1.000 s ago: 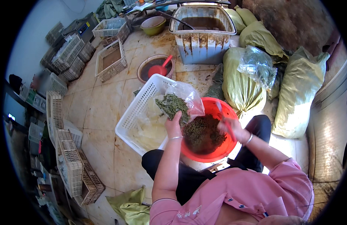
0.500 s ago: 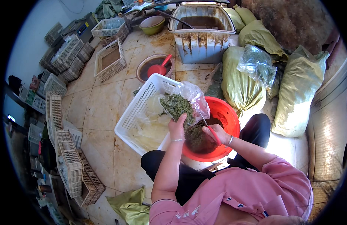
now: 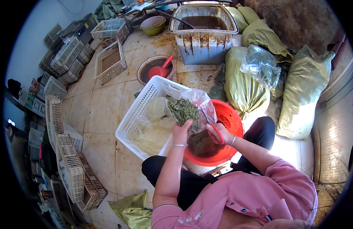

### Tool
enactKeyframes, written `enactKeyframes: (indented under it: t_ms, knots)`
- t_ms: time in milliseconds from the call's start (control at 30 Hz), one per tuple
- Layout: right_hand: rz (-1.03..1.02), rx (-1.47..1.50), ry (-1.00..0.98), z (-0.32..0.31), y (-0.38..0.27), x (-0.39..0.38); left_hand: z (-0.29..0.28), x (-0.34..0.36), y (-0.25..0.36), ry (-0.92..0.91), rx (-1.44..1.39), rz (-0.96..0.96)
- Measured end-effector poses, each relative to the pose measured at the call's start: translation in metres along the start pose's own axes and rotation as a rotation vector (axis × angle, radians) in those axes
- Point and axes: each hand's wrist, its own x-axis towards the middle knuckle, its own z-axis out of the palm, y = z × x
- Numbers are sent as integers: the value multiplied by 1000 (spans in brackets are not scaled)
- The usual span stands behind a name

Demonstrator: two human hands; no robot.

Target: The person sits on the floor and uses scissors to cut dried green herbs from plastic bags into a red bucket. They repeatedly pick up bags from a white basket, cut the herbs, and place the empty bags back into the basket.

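Observation:
My left hand point(image 3: 180, 133) is closed on a clump of green, leafy dried plant matter point(image 3: 184, 110), held up above the gap between the white crate point(image 3: 131, 118) and the red basin point(image 3: 233, 118). A clear plastic bag point(image 3: 202, 98) lies against the far side of the clump. Red-handled scissors point(image 3: 218, 132) are gripped in my right hand point(image 3: 226, 134), blades pointing up and left beside the clump and bag. Whether the blades touch either, I cannot tell. Dark brown-green crumbled matter point(image 3: 204, 145) fills the lower part of the basin. Pale translucent bags point(image 3: 153, 131) lie inside the crate.
Beyond the crate stands a basin of dark liquid point(image 3: 143, 72) with a red dipper point(image 3: 158, 71). A large grimy tub point(image 3: 203, 47) is farther back. Full yellow-green sacks point(image 3: 243, 82) line the right; stacked plastic crates point(image 3: 71, 168) line the left.
The scissors and my right hand have shifted slightly, with the blades tilting a little more leftward. The clump has moved slightly to the right and lower. The view has shifted slightly.

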Motion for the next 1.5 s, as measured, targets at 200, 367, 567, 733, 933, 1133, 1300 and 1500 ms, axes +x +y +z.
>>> enactKeyframes:
  t_ms: [200,367,567,733,933,1133,1300,1500]
  knots:
    - [40,144,52,-14,-1,18,0,-1,0,-130,104,-17]
    - [56,122,8,-20,-13,11,-5,-1,0,-177,110,-16]
    - [-1,92,33,-27,-16,20,-5,-4,1,-261,182,1]
    - [-45,47,-6,-33,-21,21,-7,-6,3,-252,186,-68]
    - [7,43,8,-38,-21,29,-8,-7,9,-310,76,-214]
    - [-108,46,77,-28,-38,16,-10,-6,4,-286,2,-260]
    - [-80,-12,190,-29,-21,24,-3,1,3,-189,96,-76]
    - [59,-117,-6,-39,-11,8,-16,9,-9,-65,57,22]
